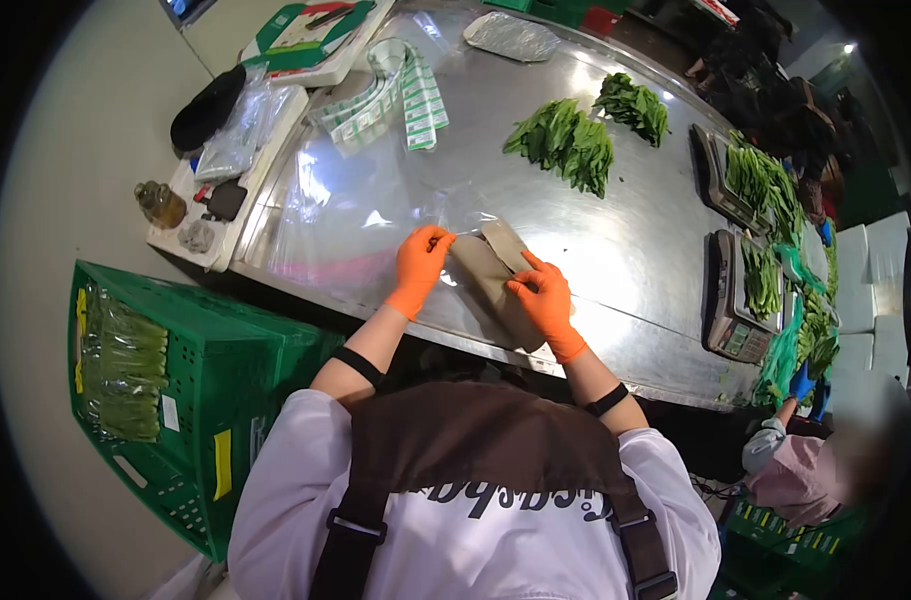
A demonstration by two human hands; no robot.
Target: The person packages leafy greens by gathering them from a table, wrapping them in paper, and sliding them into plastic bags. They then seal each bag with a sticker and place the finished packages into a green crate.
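Note:
A folded piece of brown paper or thin card [484,272] lies slanted at the near edge of the steel table, between my two orange-gloved hands. My left hand [420,272] is closed in a pinch by its upper left corner, where clear film also lies; what the fingertips hold is too small to make out. On the right side of the paper, my right hand [549,308] grips it with bent fingers and thumb. Clear plastic bags [346,225] spread over the table left of my left hand. Beyond the paper are two bunches of leafy greens [566,145] [634,106].
A strip of green-and-white labels [423,100] curls on the steel table [646,240]. Two scales [741,335] [716,180] bearing greens stand at right, near a co-worker's blue-gloved hand [802,382]. A green crate [246,350] of bagged greens sits at left.

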